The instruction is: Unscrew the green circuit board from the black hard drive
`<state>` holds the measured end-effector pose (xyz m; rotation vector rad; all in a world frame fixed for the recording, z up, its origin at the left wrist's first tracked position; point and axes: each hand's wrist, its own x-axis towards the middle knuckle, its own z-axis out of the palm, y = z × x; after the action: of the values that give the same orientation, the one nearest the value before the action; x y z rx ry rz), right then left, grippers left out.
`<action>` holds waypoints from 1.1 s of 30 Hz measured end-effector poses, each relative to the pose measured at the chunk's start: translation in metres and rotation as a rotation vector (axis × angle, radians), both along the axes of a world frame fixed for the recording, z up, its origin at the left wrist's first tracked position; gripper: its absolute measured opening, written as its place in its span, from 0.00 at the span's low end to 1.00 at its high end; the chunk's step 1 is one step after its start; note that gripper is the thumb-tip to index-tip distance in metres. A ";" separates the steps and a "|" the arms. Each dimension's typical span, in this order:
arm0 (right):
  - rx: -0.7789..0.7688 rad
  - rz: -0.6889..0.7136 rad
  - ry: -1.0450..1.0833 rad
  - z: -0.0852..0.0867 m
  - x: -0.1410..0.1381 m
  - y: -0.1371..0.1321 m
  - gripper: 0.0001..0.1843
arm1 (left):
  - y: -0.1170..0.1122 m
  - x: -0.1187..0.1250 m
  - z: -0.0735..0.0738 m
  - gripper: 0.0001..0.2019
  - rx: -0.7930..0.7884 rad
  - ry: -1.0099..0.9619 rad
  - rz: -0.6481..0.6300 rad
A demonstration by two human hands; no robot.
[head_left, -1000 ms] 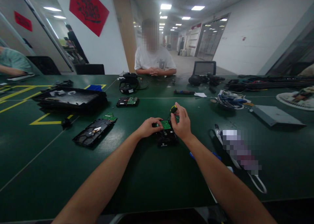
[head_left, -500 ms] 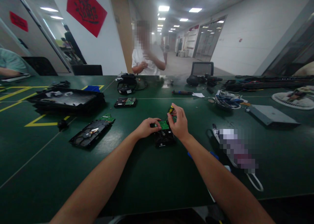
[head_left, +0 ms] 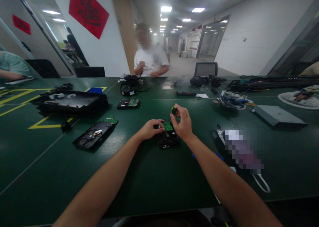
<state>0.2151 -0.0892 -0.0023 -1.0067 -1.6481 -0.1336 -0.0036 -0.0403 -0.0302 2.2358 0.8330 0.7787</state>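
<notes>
A black hard drive [head_left: 168, 139] with a green circuit board [head_left: 168, 126] on top lies on the dark green table [head_left: 154, 174] in front of me. My left hand [head_left: 150, 128] rests curled on its left edge and holds it in place. My right hand [head_left: 183, 122] pinches a small screwdriver with a yellow-and-black handle [head_left: 174, 110], held upright with its tip down on the circuit board.
An opened drive casing [head_left: 96, 134] lies to the left, a black tray [head_left: 71, 101] behind it, another drive [head_left: 129, 103] further back. Cables [head_left: 231, 100], a grey box [head_left: 276, 115] and a lanyard [head_left: 245, 154] lie on the right. A person in white [head_left: 151, 61] sits across the table.
My hands have stayed on the drive with the screwdriver turning slightly. The person opposite raised a hand towards the face and lowered it again.
</notes>
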 end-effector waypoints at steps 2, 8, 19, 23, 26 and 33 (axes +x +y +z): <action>-0.004 0.013 0.000 -0.001 -0.001 0.001 0.31 | 0.001 0.000 -0.001 0.07 0.000 -0.004 -0.001; -0.004 -0.021 -0.035 -0.003 0.000 0.003 0.33 | 0.001 0.001 0.000 0.07 0.008 -0.022 -0.011; 0.009 -0.038 -0.065 -0.003 0.000 0.001 0.35 | 0.000 0.002 0.002 0.06 0.004 -0.007 -0.005; 0.002 -0.011 -0.082 -0.002 -0.001 0.000 0.35 | 0.000 0.002 0.002 0.06 0.003 -0.005 -0.009; 0.007 -0.016 -0.057 -0.002 -0.001 0.000 0.35 | 0.001 0.001 0.001 0.06 0.005 0.005 -0.001; 0.015 -0.003 -0.046 -0.005 -0.001 0.003 0.34 | -0.001 0.000 0.001 0.06 -0.001 0.011 0.014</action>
<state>0.2142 -0.0859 -0.0070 -1.0008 -1.6853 -0.1719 -0.0033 -0.0409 -0.0292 2.2378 0.8551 0.7733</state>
